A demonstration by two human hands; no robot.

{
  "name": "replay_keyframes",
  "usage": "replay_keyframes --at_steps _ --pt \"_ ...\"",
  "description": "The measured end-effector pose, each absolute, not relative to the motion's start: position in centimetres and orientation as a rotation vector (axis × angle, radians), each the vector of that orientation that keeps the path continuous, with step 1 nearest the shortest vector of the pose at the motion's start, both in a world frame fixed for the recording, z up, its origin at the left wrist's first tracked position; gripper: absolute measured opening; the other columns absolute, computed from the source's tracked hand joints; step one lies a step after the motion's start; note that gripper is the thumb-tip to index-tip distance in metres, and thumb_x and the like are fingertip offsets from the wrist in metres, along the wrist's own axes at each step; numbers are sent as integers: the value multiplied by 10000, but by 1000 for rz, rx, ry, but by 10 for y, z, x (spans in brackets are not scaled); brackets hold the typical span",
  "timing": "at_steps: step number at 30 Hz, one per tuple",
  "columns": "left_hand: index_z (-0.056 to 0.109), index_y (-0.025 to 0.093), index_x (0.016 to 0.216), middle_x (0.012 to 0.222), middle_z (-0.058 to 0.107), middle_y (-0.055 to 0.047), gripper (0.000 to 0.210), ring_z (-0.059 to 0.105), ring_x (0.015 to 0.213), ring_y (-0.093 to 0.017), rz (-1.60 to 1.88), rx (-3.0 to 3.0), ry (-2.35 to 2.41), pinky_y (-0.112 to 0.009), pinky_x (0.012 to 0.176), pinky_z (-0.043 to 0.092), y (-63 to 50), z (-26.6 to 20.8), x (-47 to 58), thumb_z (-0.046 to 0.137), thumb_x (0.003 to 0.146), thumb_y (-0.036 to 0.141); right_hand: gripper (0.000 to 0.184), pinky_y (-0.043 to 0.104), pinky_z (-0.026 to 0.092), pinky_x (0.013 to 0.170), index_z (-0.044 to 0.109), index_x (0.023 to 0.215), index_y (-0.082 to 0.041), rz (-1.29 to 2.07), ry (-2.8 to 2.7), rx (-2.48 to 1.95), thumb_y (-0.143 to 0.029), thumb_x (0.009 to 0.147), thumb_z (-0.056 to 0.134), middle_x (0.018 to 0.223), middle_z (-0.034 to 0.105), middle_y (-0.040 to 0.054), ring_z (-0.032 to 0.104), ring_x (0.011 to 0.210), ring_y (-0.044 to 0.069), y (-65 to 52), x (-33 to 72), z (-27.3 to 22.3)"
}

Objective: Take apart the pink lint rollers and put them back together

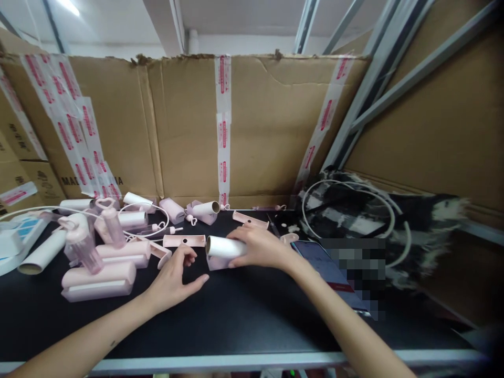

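Observation:
My right hand grips a white roll with a hollow brown core. Under the roll is a translucent pink case, which sits low over the black table. Just left of them, my left hand is empty, with thumb and fingers apart and the fingers slightly curled. Beyond the left fingertips lies a long pink cover with a hole in its middle. A smaller pink piece is beside that hand. Another pink cover lies behind my right hand.
To the left are pink roll dispensers, a clear pink bottle with a looped cap, a loose white roll and a power strip. A phone and coiled white cable are at right. Cardboard walls the back.

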State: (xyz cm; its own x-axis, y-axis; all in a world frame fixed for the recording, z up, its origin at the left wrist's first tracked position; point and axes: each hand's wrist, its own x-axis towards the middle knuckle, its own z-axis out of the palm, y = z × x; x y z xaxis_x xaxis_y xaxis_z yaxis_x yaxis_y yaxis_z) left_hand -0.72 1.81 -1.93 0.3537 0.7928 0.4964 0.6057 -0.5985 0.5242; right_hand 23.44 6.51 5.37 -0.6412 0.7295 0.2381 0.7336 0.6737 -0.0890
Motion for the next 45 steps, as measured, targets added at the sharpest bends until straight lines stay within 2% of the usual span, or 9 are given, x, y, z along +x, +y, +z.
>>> replay_keyframes --at_steps 5,9,16,23,25,29,33,40,45 --pt "415 225 1027 975 503 -28 261 521 852 -164 825 2467 1123 -325 771 455 16 -18 -5 537 818 324 622 372 403 880 549 1162 -141 -99 -2541 -1218 -502 673 683 1146 590 143 523 1071 290 77 237 43" --pt "457 218 1034 1000 522 -38 213 529 844 -162 736 2492 1070 -313 762 453 15 -14 -5 499 844 304 376 310 393 873 522 1193 -176 -141 -2396 -1449 -374 914 367 1204 565 116 532 1084 224 86 267 56" --pt "520 202 926 921 570 -36 103 531 856 -182 713 2679 1086 -323 764 429 18 -9 -8 467 861 263 173 244 370 523 668 759 -201 -24 -2514 -1780 -359 698 635 748 689 48 633 643 212 95 286 48" --pt "539 186 1013 992 592 -70 203 508 940 -225 827 2928 1344 -364 827 406 29 4 -29 419 881 281 232 302 401 676 533 807 -173 -230 -2213 -1663 -345 871 389 884 633 122 606 826 242 86 284 65" --pt "547 173 1069 1038 585 -97 251 487 962 -258 754 2970 1587 -406 844 385 39 12 -34 401 875 235 188 309 421 701 468 863 -190 -23 -2010 -1441 -356 880 383 904 622 105 602 845 229 81 280 73" --pt "601 145 1076 1050 560 -149 345 460 996 -303 228 2888 1970 -430 836 346 70 29 -33 379 817 95 165 279 467 579 377 847 -227 825 -1627 -959 -388 867 405 756 626 15 616 638 166 68 255 73" --pt "655 117 1009 1033 557 -188 291 444 1037 -343 54 2811 2022 -439 853 313 107 38 -23 496 793 229 181 234 429 439 391 799 -220 1344 -1508 -812 -378 821 477 623 609 -19 575 471 139 51 222 58" --pt "708 171 862 949 618 -143 239 491 989 -314 -137 2810 1864 -411 861 304 128 43 -20 561 751 323 216 211 434 438 412 791 -204 1582 -1576 -688 -381 810 534 634 641 -13 587 470 123 35 204 46" --pt "648 228 1033 1040 610 -103 308 494 1008 -285 -164 2825 1748 -388 857 326 129 48 -17 539 756 306 226 207 440 435 418 797 -196 1539 -1520 -688 -380 802 549 635 650 -6 587 465 118 39 208 48"
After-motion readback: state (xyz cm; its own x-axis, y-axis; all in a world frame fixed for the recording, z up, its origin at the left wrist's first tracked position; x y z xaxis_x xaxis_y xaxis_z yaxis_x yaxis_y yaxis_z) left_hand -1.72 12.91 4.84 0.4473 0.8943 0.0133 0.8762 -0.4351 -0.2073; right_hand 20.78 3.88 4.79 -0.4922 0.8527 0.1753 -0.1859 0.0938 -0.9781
